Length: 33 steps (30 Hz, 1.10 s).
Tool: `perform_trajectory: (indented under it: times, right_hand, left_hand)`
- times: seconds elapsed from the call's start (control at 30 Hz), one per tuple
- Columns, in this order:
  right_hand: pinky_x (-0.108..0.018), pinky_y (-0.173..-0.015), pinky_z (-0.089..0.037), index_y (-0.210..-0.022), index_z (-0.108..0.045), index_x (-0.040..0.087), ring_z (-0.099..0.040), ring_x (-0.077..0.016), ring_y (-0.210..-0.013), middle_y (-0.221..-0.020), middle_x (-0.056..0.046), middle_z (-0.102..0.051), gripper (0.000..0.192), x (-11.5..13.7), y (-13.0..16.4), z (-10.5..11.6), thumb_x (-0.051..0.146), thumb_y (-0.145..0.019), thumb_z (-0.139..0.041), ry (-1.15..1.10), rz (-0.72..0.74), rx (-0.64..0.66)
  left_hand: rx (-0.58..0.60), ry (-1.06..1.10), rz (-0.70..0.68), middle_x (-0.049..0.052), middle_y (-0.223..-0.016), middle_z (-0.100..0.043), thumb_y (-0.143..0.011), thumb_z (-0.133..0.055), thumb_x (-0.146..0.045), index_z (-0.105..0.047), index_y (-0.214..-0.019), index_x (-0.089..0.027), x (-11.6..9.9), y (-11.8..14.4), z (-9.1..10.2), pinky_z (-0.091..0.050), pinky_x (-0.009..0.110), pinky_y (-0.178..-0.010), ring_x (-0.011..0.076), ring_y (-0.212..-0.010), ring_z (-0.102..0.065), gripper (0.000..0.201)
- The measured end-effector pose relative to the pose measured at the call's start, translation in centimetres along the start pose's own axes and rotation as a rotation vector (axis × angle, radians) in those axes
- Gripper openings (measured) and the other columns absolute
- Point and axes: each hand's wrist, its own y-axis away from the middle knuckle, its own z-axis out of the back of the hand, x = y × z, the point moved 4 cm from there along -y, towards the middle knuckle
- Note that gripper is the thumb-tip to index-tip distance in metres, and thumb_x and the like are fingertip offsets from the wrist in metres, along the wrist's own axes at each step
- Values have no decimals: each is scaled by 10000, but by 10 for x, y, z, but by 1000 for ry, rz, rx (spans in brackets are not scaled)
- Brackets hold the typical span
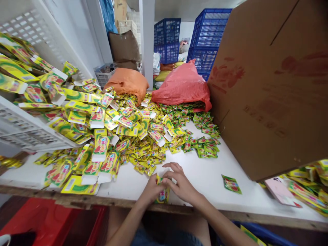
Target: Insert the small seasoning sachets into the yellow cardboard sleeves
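Observation:
Near the front edge of the white table, a small yellow-green carton (163, 197) stands between my two hands. My left hand (151, 188) is closed around its left side. Over the carton's upper end, my right hand (180, 184) is curled, its thumb and fingers meeting there; the exact grip is partly hidden. Just beyond my hands lie small yellow sachets (150, 150) in a heap. Green sachets (207, 147) are piled farther right. Several unfilled-looking cartons (101, 145) with white flaps are heaped to the left. One lone green sachet (231, 184) lies right of my right hand.
A tipped white crate (30, 131) spills cartons from the left. An orange sack (128, 82) and a red sack (183, 85) lie at the back. A large cardboard box (271, 89) blocks the right side, with a pink object (282, 191) beside its base. A red stool (43, 222) stands below.

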Motion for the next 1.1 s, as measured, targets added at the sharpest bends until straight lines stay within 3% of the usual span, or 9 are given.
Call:
perform_trajectory:
  times: [0.2,0.37,0.5,0.63,0.7,0.8,0.93,1.1]
  right_hand:
    - [-306,-785,-413,-932,-512,214,-521,-170,-831,-862,-22,-552,148,-30,24,-10,297,-815,-552,-330,-199,-267]
    - [-301,-772,-422,-1036,-449,214,-520,-170,-838,-880,-29,-535,265,-35,42,-33,302,-811,-558,-461,-254,-427]
    - [-306,-769,-426,-948,-482,211,-522,-172,-820,-847,-26,-529,188,-32,43,-35,326,-815,-552,-459,-289,-515]
    - [-304,-734,-438,-907,-505,208,-521,-176,-796,-835,-31,-544,195,-37,45,-30,370,-808,-555,-444,-323,-609]
    - [-310,-733,-439,-913,-530,205,-528,-186,-806,-844,-40,-567,203,-40,47,-28,382,-813,-545,-418,-343,-595]
    - [-312,-731,-435,-903,-575,202,-540,-193,-789,-827,-39,-603,202,-42,48,-29,381,-823,-527,-375,-348,-472]
    - [-290,-685,-436,-855,-584,193,-538,-181,-723,-744,-17,-598,190,-40,43,-29,372,-824,-525,-381,-315,-350]
    - [-300,-733,-438,-816,-601,189,-565,-189,-787,-802,-37,-624,184,-41,38,-25,357,-828,-527,-408,-290,-391]
  left_hand:
    - [39,0,0,52,-777,-640,-614,-753,-372,-624,-904,-112,4,0,3,-433,235,-648,182,-718,-566,410]
    - [42,-39,-35,46,-795,-634,-634,-746,-352,-602,-884,-120,4,-2,4,-441,244,-672,174,-728,-566,370]
    - [38,30,-67,57,-882,-632,-660,-731,-340,-507,-1018,-162,0,1,-1,-452,271,-757,203,-849,-589,458]
    - [-60,61,-113,34,-876,-609,-695,-702,-320,-356,-1115,-223,-4,6,-1,-463,279,-741,188,-819,-604,553]
    - [-44,6,-140,20,-842,-590,-729,-666,-314,-400,-1062,-219,-5,7,0,-458,256,-707,170,-774,-596,436]
    - [34,-105,-129,14,-757,-576,-753,-632,-326,-515,-895,-176,-2,5,2,-440,224,-648,154,-709,-573,237]
    - [26,-161,-105,19,-704,-586,-732,-648,-332,-562,-806,-149,4,1,8,-428,221,-614,155,-665,-559,215]
    - [15,-132,-104,38,-755,-616,-753,-631,-313,-561,-906,-148,6,1,6,-443,238,-649,172,-720,-581,236]
